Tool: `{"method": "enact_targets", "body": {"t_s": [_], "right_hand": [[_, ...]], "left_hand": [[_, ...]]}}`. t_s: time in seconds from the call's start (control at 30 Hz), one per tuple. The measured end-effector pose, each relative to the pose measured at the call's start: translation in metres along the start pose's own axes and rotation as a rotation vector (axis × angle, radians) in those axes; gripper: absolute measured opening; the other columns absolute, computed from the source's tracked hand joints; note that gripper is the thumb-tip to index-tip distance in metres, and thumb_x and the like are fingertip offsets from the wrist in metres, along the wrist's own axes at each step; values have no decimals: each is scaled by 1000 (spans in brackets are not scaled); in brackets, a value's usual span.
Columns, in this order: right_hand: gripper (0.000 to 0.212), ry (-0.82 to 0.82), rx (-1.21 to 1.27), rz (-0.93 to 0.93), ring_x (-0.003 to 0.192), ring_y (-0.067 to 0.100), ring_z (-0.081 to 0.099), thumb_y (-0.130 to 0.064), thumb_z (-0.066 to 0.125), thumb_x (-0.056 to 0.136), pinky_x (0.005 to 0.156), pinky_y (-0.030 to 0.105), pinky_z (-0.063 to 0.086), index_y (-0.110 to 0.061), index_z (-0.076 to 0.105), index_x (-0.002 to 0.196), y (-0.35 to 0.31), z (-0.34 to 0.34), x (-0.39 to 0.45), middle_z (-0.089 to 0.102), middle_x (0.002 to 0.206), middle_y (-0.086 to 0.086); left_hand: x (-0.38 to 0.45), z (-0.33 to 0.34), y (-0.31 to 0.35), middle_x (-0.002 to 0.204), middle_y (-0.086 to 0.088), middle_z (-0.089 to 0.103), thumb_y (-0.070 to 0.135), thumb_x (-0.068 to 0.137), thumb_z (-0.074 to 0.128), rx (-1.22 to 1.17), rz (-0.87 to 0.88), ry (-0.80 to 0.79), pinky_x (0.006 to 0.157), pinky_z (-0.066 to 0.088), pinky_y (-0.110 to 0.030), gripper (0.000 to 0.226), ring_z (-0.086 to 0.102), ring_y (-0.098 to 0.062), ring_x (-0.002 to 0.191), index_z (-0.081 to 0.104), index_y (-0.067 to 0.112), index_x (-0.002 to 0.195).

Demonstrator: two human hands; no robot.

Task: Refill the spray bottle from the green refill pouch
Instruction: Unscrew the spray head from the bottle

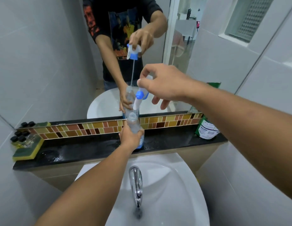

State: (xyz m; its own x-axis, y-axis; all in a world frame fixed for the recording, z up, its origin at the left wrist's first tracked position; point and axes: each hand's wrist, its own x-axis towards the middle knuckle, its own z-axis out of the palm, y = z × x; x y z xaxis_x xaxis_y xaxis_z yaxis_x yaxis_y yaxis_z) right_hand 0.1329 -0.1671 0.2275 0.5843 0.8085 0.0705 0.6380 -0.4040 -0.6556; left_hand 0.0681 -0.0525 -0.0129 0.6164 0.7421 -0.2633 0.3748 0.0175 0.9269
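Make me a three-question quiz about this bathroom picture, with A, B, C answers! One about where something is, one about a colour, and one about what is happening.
1. Where is the green pouch?
A. in the sink
B. on the black shelf, right side
C. in a hand

2. What colour is the collar on the sprayer top?
A. red
B. yellow
C. blue

3. What is up with the bottle?
A. top off, neck open
B. top screwed on
C. lying on its side

Answers: 1 B, it stands on the shelf by the mirror. 2 C, blue under the right hand. 3 A, the left hand holds it upright while the top is lifted clear.
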Motion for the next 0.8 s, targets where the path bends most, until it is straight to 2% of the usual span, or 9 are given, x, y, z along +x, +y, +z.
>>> {"method": "enact_targets", "body": {"t_s": [0.3,0.43,0.6,0.7,0.8], "right_hand": [[14,75,178,75,60,29,74,-20,53,96,47,40,58,-25,65,100,52,-55,-48,71,95,16],[18,145,361,165,58,31,71,-11,53,98,44,37,54,-22,66,103,94,-63,-67,66,101,21],[22,273,559,335,57,30,69,-8,50,101,42,34,52,-22,65,105,155,-44,-91,67,103,25],[25,331,634,459,62,33,73,-10,47,101,43,32,51,-28,64,103,189,-20,-102,69,106,21],[24,370,655,558,63,29,74,-12,46,100,40,30,50,-29,61,106,216,7,-105,71,106,17]], "left_hand": [[0,3,-2,139,-5,59,17,90,78,-20,-7,-3,109,46,-52,69,56,-29,130,41,25,148],[-1,3,-1,142,-5,56,16,91,77,-23,-16,-9,108,45,-52,72,54,-30,133,38,26,151],[0,2,0,144,-5,55,18,92,76,-23,-16,-17,108,46,-52,73,53,-29,134,36,26,152],[-1,2,-1,145,-6,54,18,92,76,-21,-17,-17,110,46,-55,73,53,-30,134,35,25,153],[-1,3,-2,146,-6,52,18,93,75,-24,-9,-14,111,45,-56,73,52,-29,136,34,25,153]]}}
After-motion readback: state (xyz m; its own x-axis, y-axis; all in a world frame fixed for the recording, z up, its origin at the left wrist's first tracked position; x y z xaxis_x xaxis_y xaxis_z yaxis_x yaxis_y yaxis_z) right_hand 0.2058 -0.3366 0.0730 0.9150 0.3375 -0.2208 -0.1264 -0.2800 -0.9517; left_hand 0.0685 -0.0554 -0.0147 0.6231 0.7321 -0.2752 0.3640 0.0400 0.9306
